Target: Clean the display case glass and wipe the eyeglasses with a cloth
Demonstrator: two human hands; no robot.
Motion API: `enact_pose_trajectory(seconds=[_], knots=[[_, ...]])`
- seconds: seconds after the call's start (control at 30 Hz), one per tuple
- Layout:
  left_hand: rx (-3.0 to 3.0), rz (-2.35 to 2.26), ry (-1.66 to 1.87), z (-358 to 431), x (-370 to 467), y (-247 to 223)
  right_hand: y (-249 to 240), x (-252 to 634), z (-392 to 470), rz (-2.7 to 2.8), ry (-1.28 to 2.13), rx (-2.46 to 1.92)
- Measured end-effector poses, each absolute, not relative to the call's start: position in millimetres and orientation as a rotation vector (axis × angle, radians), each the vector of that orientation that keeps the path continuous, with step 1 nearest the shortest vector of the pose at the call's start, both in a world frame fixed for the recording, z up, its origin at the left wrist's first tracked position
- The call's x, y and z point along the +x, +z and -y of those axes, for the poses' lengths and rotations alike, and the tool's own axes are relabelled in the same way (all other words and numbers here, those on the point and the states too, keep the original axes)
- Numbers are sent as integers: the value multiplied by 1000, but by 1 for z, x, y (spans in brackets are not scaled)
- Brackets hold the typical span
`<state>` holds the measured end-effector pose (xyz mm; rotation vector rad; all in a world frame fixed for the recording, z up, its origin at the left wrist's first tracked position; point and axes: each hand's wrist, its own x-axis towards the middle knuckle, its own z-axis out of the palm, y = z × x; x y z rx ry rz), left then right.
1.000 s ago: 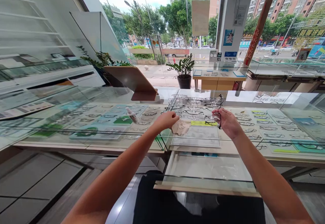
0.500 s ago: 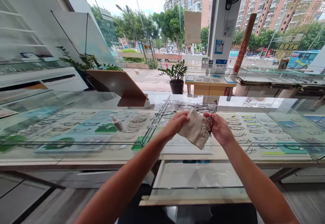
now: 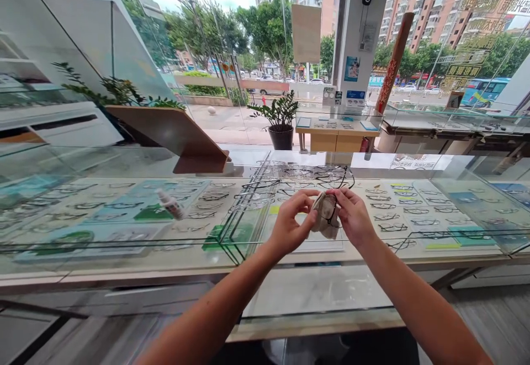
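Above the glass counter, my left hand [image 3: 293,219] is closed on a beige cleaning cloth [image 3: 330,232], pinching it between thumb and fingers. My right hand [image 3: 354,215] grips a pair of dark-framed eyeglasses [image 3: 332,216] by the frame. The cloth lies against the glasses, folded around part of a lens; how far it wraps round the back is hidden. Just beyond my hands, several eyeglasses [image 3: 306,173] rest on top of the glass counter. To the left stands a small white spray bottle [image 3: 169,205], slightly smeared.
The glass display counter [image 3: 248,254] holds rows of eyeglasses on both sides. Below my hands an open drawer [image 3: 318,293] juts toward me. A brown tilted board [image 3: 165,133], probably a mirror's back, stands at the left. A potted plant [image 3: 280,122] is beyond the counter.
My hands have come together. The cloth, spread flat beside the glasses before, is now bunched against them. The view has shifted a little, moving the counter items leftward.
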<state>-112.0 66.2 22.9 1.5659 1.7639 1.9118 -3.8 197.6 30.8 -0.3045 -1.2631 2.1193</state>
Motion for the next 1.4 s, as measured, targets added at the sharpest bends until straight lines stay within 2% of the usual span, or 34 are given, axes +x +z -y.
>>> enact_pose_trajectory(seconds=[0.33, 0.53, 0.73, 0.9, 1.4], knots=[[1915, -1753, 1932, -68, -106, 17, 32, -2, -199, 1296, 2121, -298], [1362, -1682, 2077, -80, -104, 9, 29, -1, -200, 1342, 2159, -285], [928, -1259, 1844, -89, -110, 6, 30, 0, -201, 1433, 2143, -227], [1010, -1321, 1648, -87, -115, 8, 30, 1, -205, 1490, 2176, -184], [1018, -1149, 1634, -87, -108, 6, 24, 1, -210, 1467, 2240, -135]])
